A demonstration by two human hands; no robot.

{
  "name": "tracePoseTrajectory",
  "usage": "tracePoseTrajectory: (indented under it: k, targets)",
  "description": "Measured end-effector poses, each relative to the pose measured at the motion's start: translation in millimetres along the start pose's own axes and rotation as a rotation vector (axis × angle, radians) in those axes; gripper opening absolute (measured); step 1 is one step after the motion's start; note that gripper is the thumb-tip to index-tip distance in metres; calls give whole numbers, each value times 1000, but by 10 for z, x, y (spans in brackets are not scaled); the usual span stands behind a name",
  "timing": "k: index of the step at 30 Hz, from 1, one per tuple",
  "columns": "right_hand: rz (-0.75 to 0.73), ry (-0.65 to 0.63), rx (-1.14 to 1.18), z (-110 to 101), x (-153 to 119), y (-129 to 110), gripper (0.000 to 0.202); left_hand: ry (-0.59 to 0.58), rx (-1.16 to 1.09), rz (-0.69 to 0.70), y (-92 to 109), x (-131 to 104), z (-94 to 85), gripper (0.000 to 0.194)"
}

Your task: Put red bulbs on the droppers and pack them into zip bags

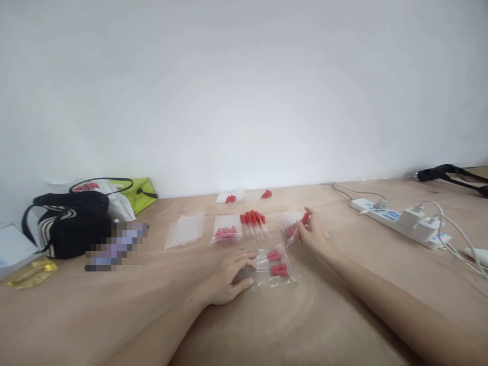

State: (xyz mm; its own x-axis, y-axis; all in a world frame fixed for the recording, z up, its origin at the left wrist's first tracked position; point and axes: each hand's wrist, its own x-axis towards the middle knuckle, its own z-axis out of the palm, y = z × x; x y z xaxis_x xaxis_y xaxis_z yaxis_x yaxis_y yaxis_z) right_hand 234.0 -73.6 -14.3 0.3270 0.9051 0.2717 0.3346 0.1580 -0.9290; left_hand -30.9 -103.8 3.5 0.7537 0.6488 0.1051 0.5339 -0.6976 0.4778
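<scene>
A clear plastic bag (287,262) with a few red-tipped sticks lies flat in front of me. My left hand (234,274) rests at its left edge, fingers apart. Further right, my right hand (311,229) has its thumb and fingers closed on a red-tipped stick (305,218), above another bag (290,229) of such sticks. Between the hands and the wall is a row of loose red-tipped sticks (254,226). Left of it sits a stack of bags with red tips (226,230), then flat clear bags (185,231).
Small red pieces (267,194) and a bag with red pieces (231,198) lie near the wall. A power strip (396,223) with cables is at the right. A black bag (76,218), a green bag (143,195) and yellow tape (32,273) are at the left.
</scene>
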Motion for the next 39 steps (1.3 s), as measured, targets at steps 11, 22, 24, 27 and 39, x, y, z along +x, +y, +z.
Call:
tracePoseTrajectory:
  k: [11,22,24,27,39]
  targets:
    - [63,37,273,-67,-360,27,46,9,-85,-34,26,-13,-28,12]
    - [36,-107,371,-5,-515,79,34,-50,8,-43,32,7,-24,32]
    - [53,-122,392,7,-549,73,32,-54,25,-47,22,9,-12,35]
    - [71,-123,400,13,-581,57,34,-42,45,-39,8,10,3,35]
    - [28,-197,116,16,-564,113,31,-40,61,-49,11,-2,5,39]
